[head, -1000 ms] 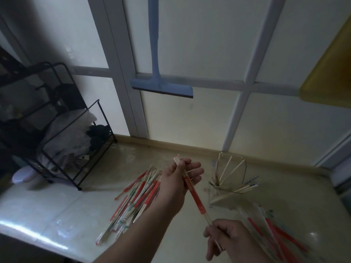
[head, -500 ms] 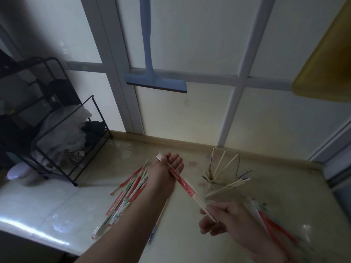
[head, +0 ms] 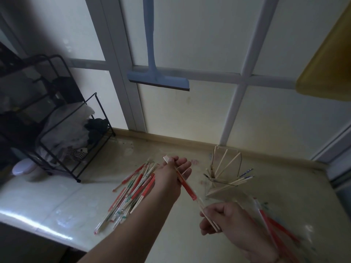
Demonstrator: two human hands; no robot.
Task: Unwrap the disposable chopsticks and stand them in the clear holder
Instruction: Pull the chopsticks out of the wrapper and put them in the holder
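Chopsticks (head: 209, 215) slid further out; wrapper (head: 187, 186) edges blurred

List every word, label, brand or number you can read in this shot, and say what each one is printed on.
None can be read.
Wrapper held between the left hand and right hand: red band, any print blurred.
Pile of wrapped chopsticks: red and green marks, too small to read.
Clear holder: no label visible.

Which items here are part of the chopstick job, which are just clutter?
Job: wrapped chopsticks held by left hand and right hand; wrapped pile; clear holder.
Clutter: blue squeegee; black wire rack; yellow board.
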